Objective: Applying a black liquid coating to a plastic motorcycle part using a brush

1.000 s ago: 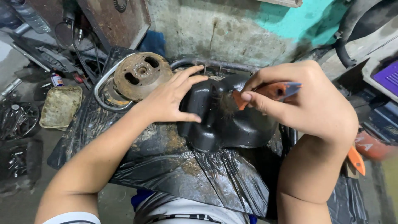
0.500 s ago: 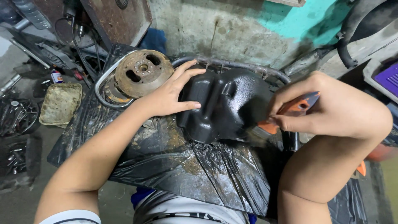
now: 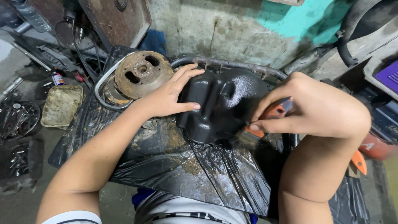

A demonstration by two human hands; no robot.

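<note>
A glossy black moulded cover [image 3: 222, 103] rests on a black plastic sheet [image 3: 195, 174] spread over my lap. My left hand [image 3: 170, 95] lies flat on the cover's left side, fingers spread, steadying it. My right hand [image 3: 311, 110] grips an orange-handled brush [image 3: 273, 114] whose dark bristles press against the cover's right side; the bristles are blurred. Rusty grit lies on the sheet just below the cover.
A rusty round flywheel [image 3: 141, 74] inside a chrome ring sits at the back left. A dirty square tray [image 3: 62, 103] and metal parts lie on the floor at left. A curved metal tube [image 3: 232, 64] runs behind the cover. An orange tool [image 3: 358, 161] lies at right.
My right hand with the brush has swept from the cover's top, out to its right edge, and now back against its right side. The left hand has stayed on the cover.
</note>
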